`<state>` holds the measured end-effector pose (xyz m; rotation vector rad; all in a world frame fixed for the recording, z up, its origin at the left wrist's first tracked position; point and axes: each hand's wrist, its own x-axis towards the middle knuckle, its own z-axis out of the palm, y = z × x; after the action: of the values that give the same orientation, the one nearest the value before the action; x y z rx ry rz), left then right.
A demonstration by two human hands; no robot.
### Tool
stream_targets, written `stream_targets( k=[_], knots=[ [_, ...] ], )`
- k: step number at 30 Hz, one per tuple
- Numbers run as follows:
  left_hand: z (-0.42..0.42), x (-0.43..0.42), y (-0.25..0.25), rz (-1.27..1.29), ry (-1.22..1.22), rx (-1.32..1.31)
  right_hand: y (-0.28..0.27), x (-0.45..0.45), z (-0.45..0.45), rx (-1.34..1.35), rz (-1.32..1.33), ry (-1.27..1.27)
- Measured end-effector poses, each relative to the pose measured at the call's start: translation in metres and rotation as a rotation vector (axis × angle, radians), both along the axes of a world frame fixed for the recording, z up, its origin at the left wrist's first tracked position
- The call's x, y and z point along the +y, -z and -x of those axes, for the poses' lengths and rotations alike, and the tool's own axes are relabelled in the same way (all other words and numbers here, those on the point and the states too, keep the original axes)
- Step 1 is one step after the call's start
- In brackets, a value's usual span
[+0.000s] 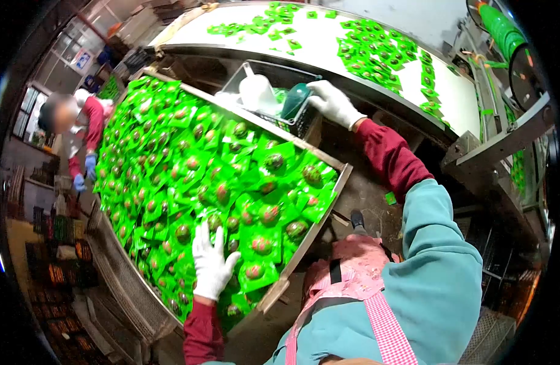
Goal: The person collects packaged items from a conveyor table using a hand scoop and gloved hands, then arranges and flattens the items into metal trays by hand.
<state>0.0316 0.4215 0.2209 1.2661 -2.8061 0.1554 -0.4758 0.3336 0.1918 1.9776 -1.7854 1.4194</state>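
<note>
My left hand [213, 261], in a white glove, rests with its fingers spread on green packets [259, 244] that each hold a dark round item. The packets fill a large wooden-edged bin [310, 234]. My right hand [335, 103], also white-gloved, reaches to the right end of a dark crate [301, 125]. Its fingertips are beside a dark green rounded object [295, 100] in that crate; whether they touch it is unclear. A white scoop-like container [255, 92] stands in the same crate.
Behind the crate runs a white conveyor [316, 45] carrying more green packets. A metal frame [505, 137] stands at the right. Another person [94, 121] in blue gloves is at the bin's far left. Stacked crates [64, 274] are at the lower left.
</note>
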Motion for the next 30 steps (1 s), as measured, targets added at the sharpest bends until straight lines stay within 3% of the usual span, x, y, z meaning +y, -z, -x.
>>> stream_targets(
  k=[2, 6, 9, 10, 12, 14, 15, 16, 19, 20, 21, 24, 26, 28, 29, 30],
  knots=[
    [0.005, 0.002, -0.003, -0.009, -0.025, -0.014, 0.041, -0.002, 0.075, -0.25, -0.128, 0.22],
    [0.007, 0.0, -0.001, -0.04, -0.083, -0.067, 0.099, 0.001, 0.222, -0.064, -0.463, 0.796],
    [0.005, -0.003, 0.002, -0.074, -0.099, -0.036, 0.117, 0.003, 0.298, -0.1, -0.693, 0.99],
    [0.006, -0.005, 0.003, -0.072, -0.115, -0.037, 0.112, -0.001, 0.317, 0.044, -0.802, 0.95],
    [0.003, -0.005, 0.007, -0.061, -0.123, -0.029, 0.127, -0.026, 0.342, 0.253, -0.778, 0.855],
    [0.004, -0.006, 0.006, -0.057, -0.12, -0.044, 0.144, -0.05, 0.357, 0.274, -0.853, 0.738],
    [0.007, -0.01, 0.005, -0.054, -0.109, -0.041, 0.169, -0.07, 0.38, 0.172, -0.891, 0.772],
    [0.008, -0.009, 0.004, -0.045, -0.119, -0.038, 0.213, -0.081, 0.411, 0.139, -0.733, 0.775],
    [0.021, -0.008, -0.005, -0.083, -0.185, -0.048, 0.184, -0.078, 0.405, 0.184, -0.806, 0.691],
    [0.022, -0.01, -0.004, -0.074, -0.176, -0.033, 0.196, -0.073, 0.413, 0.173, -0.512, 0.635],
    [0.024, -0.009, -0.004, -0.068, -0.205, -0.056, 0.203, -0.076, 0.423, 0.012, -0.574, 0.752],
    [0.022, -0.007, -0.005, -0.038, -0.216, -0.085, 0.174, -0.06, 0.415, -0.228, -0.438, 0.604],
    [0.019, -0.008, -0.002, -0.026, -0.208, -0.061, 0.146, -0.06, 0.377, -0.339, -0.257, 0.311],
    [0.023, -0.008, -0.003, -0.019, -0.21, -0.035, 0.058, -0.053, 0.262, -0.548, -0.266, -0.199],
    [0.022, -0.008, -0.002, -0.002, -0.198, -0.031, 0.006, -0.041, 0.194, -0.541, -0.372, -0.243],
    [0.021, -0.008, -0.001, 0.018, -0.184, -0.028, -0.01, -0.044, 0.147, -0.56, -0.329, -0.426]
  ],
)
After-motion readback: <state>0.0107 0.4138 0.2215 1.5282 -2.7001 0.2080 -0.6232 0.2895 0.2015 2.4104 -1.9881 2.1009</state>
